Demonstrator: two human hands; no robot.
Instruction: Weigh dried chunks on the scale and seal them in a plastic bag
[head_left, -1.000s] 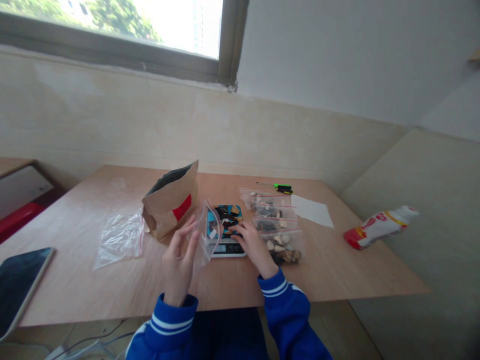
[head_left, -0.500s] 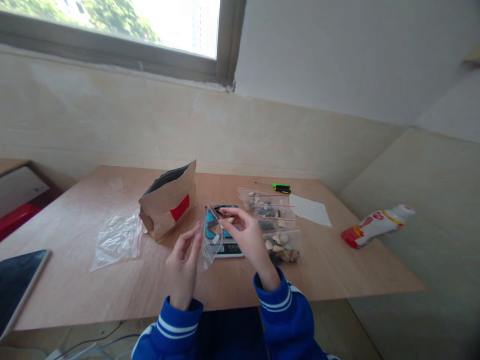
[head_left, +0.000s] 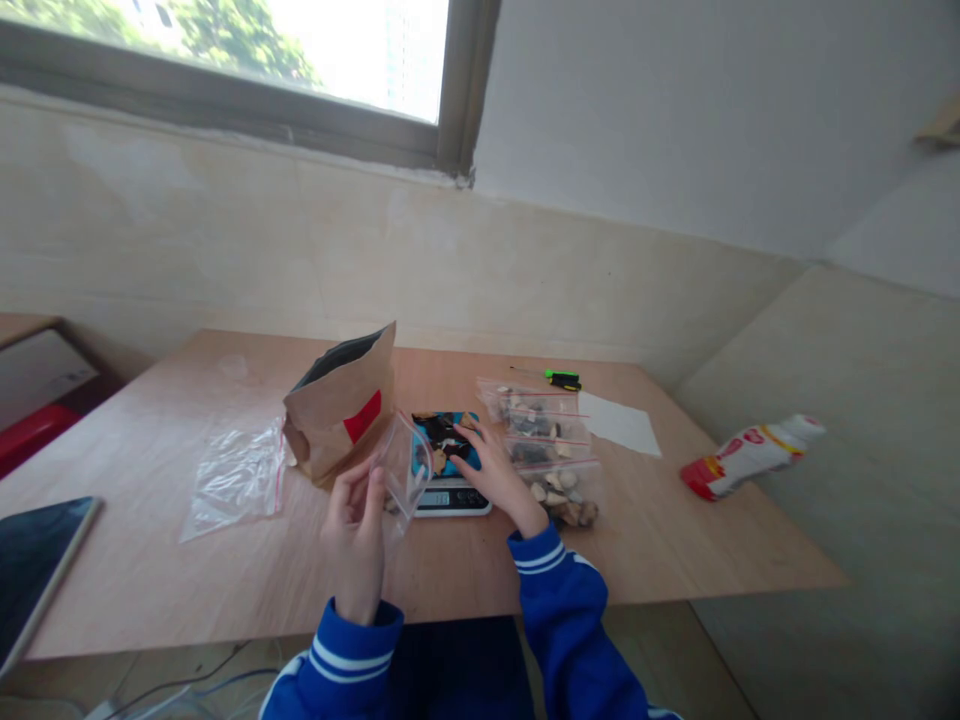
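My left hand (head_left: 355,520) holds a small clear zip bag (head_left: 405,468) with its mouth open, tilted toward the scale. A small digital scale (head_left: 448,494) carries a blue tray with dark and pale pieces (head_left: 448,434). My right hand (head_left: 495,466) rests on the right side of that tray, fingertips among the pieces; whether it grips one I cannot tell. A row of filled zip bags (head_left: 547,450) lies right of the scale. Both sleeves are blue with white stripes.
A brown paper bag (head_left: 341,405) with a red label stands open left of the scale. Empty clear bags (head_left: 236,478) lie further left. A green screwdriver (head_left: 559,378), white paper (head_left: 621,422), a red-and-white bottle (head_left: 746,452) and a dark tablet (head_left: 34,565) surround the table (head_left: 675,550).
My right hand carried pieces from the tray up to the bag's mouth, then went back down to the tray. The left hand with the bag dropped slightly.
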